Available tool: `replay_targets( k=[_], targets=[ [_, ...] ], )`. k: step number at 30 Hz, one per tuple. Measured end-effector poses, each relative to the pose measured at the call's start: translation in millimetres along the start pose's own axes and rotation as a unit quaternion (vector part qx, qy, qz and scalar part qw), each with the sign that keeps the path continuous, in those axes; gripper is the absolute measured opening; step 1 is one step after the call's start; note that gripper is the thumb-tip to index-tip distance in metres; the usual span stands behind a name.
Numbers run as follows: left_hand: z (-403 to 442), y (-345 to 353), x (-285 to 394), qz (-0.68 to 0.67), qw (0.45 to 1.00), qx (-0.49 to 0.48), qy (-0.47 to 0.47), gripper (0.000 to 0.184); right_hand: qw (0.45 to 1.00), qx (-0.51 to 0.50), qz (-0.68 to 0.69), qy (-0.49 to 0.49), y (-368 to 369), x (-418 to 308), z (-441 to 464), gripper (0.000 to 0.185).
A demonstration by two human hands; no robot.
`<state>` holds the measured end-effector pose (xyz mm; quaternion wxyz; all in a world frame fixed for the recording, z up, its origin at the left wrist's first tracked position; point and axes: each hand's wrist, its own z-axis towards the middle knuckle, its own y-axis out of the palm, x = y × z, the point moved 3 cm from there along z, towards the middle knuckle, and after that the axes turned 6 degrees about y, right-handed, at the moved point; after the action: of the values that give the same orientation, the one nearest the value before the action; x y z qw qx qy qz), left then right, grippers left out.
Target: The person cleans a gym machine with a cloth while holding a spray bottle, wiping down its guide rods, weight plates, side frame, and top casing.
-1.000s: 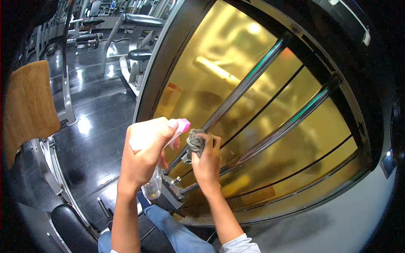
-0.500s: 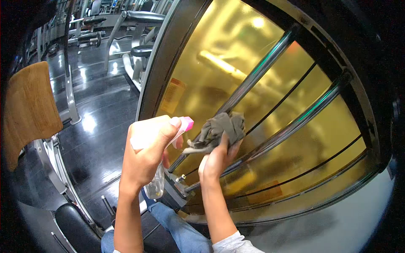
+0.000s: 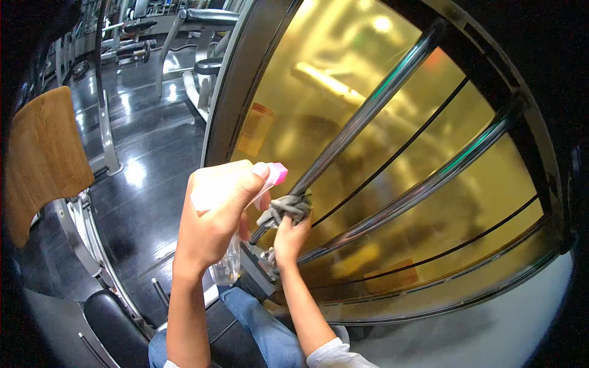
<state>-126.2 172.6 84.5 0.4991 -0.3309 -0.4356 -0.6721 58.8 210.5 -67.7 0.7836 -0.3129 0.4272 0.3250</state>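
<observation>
My left hand (image 3: 218, 214) is wrapped round the neck of a clear spray bottle (image 3: 226, 265) with a pink and white nozzle (image 3: 279, 173). To its right, my right hand (image 3: 291, 238) is closed on a crumpled grey cloth (image 3: 287, 210). The cloth lies against the lower part of a shiny metal rod (image 3: 365, 116), seemingly around it. A second metal rod (image 3: 405, 205) runs roughly parallel on the right, with thin black cables beside the rods. Behind them is a yellow, see-through panel (image 3: 343, 55) in a dark frame.
A brown wooden-looking board (image 3: 52, 144) on a metal frame stands at the left. Beyond it are gym machines on a dark shiny floor (image 3: 147, 144). A black padded seat (image 3: 113, 319) is at the lower left, near my legs in blue jeans (image 3: 264, 325).
My right hand and the cloth first moved up and right along the rod, then back down and left. The view has shifted slightly. My left hand still holds the bottle.
</observation>
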Motion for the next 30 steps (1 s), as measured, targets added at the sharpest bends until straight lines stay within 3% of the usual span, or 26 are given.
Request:
replay_targets(
  k=[1,2,5,7,10,11,14,15,18,20,22,24,25,29,30],
  targets=[
    [1,0,-1,0.002,1.000,-0.001,-0.003,0.039,0.999,0.002,0.040,0.013,7,14,-7,0.010],
    [2,1,-1,0.005,1.000,0.005,0.003,0.039,0.992,-0.023,0.122,0.034,11,27,-13,0.012],
    [2,-1,-6,0.009,1.000,0.006,-0.001,0.038,0.996,-0.016,0.088,0.006,13,32,-20,0.015],
    [2,1,-9,0.008,1.000,0.000,-0.008,0.038,0.996,-0.049,0.039,0.059,17,50,-26,0.019],
    [3,3,-8,0.018,1.000,-0.001,-0.020,0.038,0.997,-0.047,-0.018,0.056,17,50,-37,0.024],
    [3,3,-9,0.020,1.000,-0.004,-0.016,0.038,0.992,-0.074,0.033,0.100,15,49,-40,0.026],
    [5,3,-13,0.024,1.000,-0.013,-0.012,0.039,0.987,-0.093,0.067,0.111,14,72,-32,0.025],
    [5,3,-13,0.025,0.999,-0.020,-0.010,0.039,0.964,-0.084,0.186,0.168,15,50,-31,0.021],
    [5,4,-14,0.031,0.999,-0.024,-0.012,0.039,0.982,-0.061,0.119,0.133,6,32,-11,0.028],
    [5,5,-14,0.037,0.999,-0.023,-0.013,0.039,0.978,-0.020,0.159,0.134,5,4,5,0.036],
    [6,5,-14,0.042,0.999,-0.022,-0.012,0.040,0.970,-0.021,0.157,0.182,4,-19,14,0.042],
    [5,5,-14,0.045,0.999,-0.015,-0.015,0.041,0.994,-0.002,0.063,0.089,5,-16,19,0.043],
    [5,5,-13,0.045,0.999,-0.015,-0.015,0.041,0.999,0.016,0.037,-0.016,5,-19,14,0.043],
    [7,4,-17,0.039,0.999,-0.021,-0.011,0.041,0.997,-0.075,0.017,0.017,7,25,-15,0.049],
    [7,4,-19,0.039,0.999,-0.023,-0.006,0.041,0.995,-0.069,-0.067,-0.027,5,37,-26,0.053]
  ],
)
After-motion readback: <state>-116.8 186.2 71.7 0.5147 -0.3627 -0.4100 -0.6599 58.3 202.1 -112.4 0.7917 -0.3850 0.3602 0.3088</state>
